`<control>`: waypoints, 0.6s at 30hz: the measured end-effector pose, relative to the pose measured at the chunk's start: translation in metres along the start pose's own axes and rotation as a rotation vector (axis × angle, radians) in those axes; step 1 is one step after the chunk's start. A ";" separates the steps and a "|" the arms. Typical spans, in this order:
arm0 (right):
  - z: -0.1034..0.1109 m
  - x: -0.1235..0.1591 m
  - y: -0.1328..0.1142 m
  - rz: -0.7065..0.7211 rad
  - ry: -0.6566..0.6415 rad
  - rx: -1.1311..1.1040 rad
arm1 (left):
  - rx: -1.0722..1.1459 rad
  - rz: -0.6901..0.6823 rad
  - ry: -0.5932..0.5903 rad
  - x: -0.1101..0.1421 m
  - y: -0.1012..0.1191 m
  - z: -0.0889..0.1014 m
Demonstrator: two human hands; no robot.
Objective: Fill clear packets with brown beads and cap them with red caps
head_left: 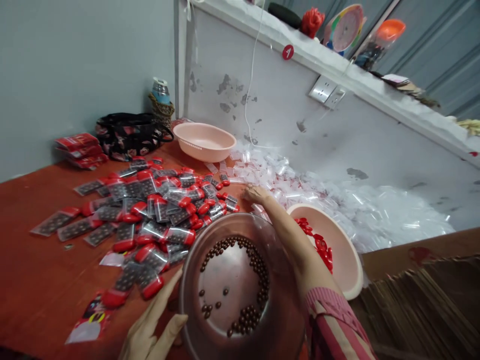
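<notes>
My left hand (152, 325) rests on the red table (33, 260) at the lower edge of the view, fingers stretched out beside a clear bowl (288, 320) that holds small brown beads (247, 317). My right hand (255, 194) reaches past the bowl, fingers curled down onto the near edge of a heap of empty clear bags (337, 200). Whether it grips one is hidden. A spread of filled bags (150, 210) with red pieces and brown beads lies left of it.
A pink bowl (347, 255) with red pieces sits right of my forearm, an empty pink bowl (204, 141) by the wall. Red packets (80, 149), a dark bag (129, 132) and a bottle (161, 92) stand at the back left. Brown card stacks (423, 310) lie lower right.
</notes>
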State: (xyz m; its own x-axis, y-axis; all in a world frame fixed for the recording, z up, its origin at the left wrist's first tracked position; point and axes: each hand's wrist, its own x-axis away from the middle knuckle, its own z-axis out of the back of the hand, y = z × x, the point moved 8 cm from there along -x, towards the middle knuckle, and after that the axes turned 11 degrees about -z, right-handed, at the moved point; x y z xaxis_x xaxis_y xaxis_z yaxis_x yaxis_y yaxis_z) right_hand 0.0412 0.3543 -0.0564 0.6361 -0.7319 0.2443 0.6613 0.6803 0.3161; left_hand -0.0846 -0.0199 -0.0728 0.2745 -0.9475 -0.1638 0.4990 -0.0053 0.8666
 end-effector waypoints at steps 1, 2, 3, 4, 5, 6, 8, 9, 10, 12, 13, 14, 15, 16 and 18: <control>0.000 0.003 0.001 -0.019 0.002 -0.013 | 0.028 0.007 -0.009 0.003 0.004 -0.003; 0.000 0.007 0.003 -0.037 0.007 -0.031 | 0.066 0.021 -0.020 0.006 0.008 -0.007; 0.000 0.011 0.005 -0.052 0.013 -0.052 | 0.112 0.045 -0.032 0.009 0.012 -0.012; 0.001 0.014 0.007 -0.067 0.015 -0.072 | 0.163 0.078 -0.043 0.012 0.016 -0.016; 0.001 0.018 0.009 -0.081 0.017 -0.093 | 0.213 0.115 -0.049 0.016 0.020 -0.020; 0.002 0.022 0.011 -0.098 0.018 -0.115 | 0.255 0.149 -0.048 0.019 0.024 -0.023; 0.006 0.028 0.014 -0.136 0.024 -0.162 | 0.310 0.199 -0.046 0.024 0.031 -0.027; 0.008 0.030 0.015 -0.151 0.031 -0.187 | 0.323 0.208 -0.040 0.025 0.034 -0.028; 0.010 0.032 0.014 -0.159 0.039 -0.212 | 0.330 0.210 -0.031 0.024 0.036 -0.027; 0.014 0.035 0.010 -0.146 0.044 -0.262 | 0.331 0.192 -0.005 0.016 0.038 -0.022; 0.015 0.036 0.007 -0.133 0.037 -0.283 | 0.331 0.175 0.014 0.008 0.038 -0.017; 0.014 0.037 0.005 -0.121 0.024 -0.301 | 0.335 0.155 0.025 -0.002 0.038 -0.012; 0.012 0.038 0.003 -0.112 0.008 -0.316 | 0.343 0.127 0.038 -0.015 0.038 -0.006; 0.010 0.039 0.001 -0.108 -0.008 -0.330 | 0.369 0.101 0.034 -0.030 0.037 -0.001; 0.005 0.041 0.000 -0.109 -0.023 -0.359 | 0.430 0.063 0.018 -0.060 0.036 0.010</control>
State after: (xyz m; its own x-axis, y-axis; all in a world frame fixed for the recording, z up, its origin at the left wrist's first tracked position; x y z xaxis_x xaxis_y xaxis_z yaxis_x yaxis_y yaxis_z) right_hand 0.0655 0.3240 -0.0414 0.5477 -0.7990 0.2482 0.8246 0.5657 0.0012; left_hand -0.0912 0.0339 -0.0271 0.3097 -0.9445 -0.1095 0.0940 -0.0842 0.9920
